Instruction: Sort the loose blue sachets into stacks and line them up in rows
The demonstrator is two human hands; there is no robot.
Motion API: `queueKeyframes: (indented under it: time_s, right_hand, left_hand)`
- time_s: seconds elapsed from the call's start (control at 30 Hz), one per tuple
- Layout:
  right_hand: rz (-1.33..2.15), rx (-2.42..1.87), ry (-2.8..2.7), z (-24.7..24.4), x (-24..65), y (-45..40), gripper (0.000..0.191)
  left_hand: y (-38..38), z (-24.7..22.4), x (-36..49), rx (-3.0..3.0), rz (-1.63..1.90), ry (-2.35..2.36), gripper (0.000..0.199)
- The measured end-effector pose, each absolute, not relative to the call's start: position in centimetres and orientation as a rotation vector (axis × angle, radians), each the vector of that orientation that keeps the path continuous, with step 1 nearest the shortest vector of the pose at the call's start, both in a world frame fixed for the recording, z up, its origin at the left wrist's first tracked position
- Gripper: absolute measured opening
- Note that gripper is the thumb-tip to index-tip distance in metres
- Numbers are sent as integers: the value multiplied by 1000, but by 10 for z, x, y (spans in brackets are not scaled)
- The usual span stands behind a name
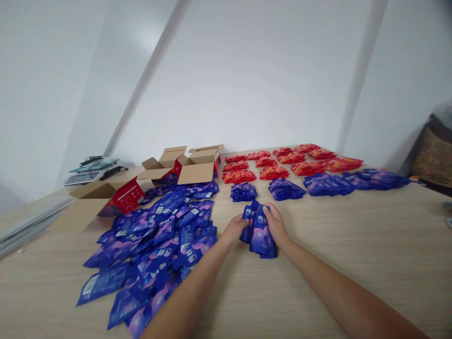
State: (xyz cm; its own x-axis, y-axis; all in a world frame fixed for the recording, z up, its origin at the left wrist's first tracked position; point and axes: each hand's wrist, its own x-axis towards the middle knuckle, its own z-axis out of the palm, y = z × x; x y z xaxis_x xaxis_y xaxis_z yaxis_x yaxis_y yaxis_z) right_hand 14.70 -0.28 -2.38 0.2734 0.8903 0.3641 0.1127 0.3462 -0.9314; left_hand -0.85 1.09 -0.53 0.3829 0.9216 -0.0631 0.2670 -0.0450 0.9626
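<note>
Between my two hands is a small bunch of blue-purple sachets (pixel 261 235) with white lettering and pink round shapes. My left hand (pixel 234 230) grips the bunch at its left side. My right hand (pixel 276 224) has thumb and fingers closed on its upper right edge. The sachets overlap, and I cannot tell how many there are. A large loose heap of the same blue sachets (pixel 158 245) spreads to the left of my hands. Just beyond my hands lie small blue sachet piles (pixel 243 191), in a row that runs right.
Several piles of red-orange sachets (pixel 268 172) lie in rows toward the wall. Open cardboard boxes (pixel 197 172) stand at the back, and another open red box (pixel 127 197) stands at the left. A brown bag (pixel 432 153) sits at the far right.
</note>
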Motion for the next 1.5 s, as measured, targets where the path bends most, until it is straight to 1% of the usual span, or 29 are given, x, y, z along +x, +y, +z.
queueKeyframes:
  time_s: [0.07,0.17,0.33,0.4,0.57,0.63,0.77,0.93,1.0,1.07,1.13,1.2,1.27,1.33,1.4,1.5]
  right_hand:
    - [665,-1146,-1196,-25,145,-3,28]
    - [621,-1211,-1234,-29,144,-2,28]
    - [564,-1244,-1304,-36,143,4,25]
    - [541,-1259,-1290,-38,144,7,23]
    - [671,-1191,-1303,-42,143,12,17]
    - [723,-1164,-1279,-41,144,12,16]
    - [793,-1156,-1194,-38,146,10,19]
    - [922,-1194,-950,-36,145,8,29]
    - [1026,-1161,-907,-35,141,6,34]
    - [1203,-1082,-865,-32,136,4,42]
    - [1383,-1008,-843,-27,131,0,44]
    - [1517,-976,-882,-22,127,-6,42]
    - [1621,-953,-959,-16,124,-12,39]
    - [1645,-909,-1016,-11,121,-18,43]
    - [1570,-848,-1044,-8,119,-23,49]
    - [1255,-815,-1114,-5,117,-28,51]
  left_hand:
    - [-5,-11,1,1183,839,931,44]
    - [-27,-12,8,954,851,801,50]
    - [-40,-3,9,820,799,714,49]
    - [-40,-1,9,802,762,719,52]
    - [-43,-3,12,826,757,755,60]
    - [-45,-4,14,834,768,787,59]
    - [-47,-8,19,844,796,856,48]
    - [-47,-11,18,794,841,833,45]
    - [-44,-11,15,709,853,801,42]
    - [-39,-12,10,625,834,792,34]
    - [-33,-12,6,582,849,825,28]
    - [-28,-12,2,611,971,878,31]
    - [-25,-11,0,728,1160,904,41]
    - [-27,-10,0,915,1300,891,50]
    - [-30,-10,2,1131,1360,877,51]
    - [-30,-10,2,1479,1387,914,49]
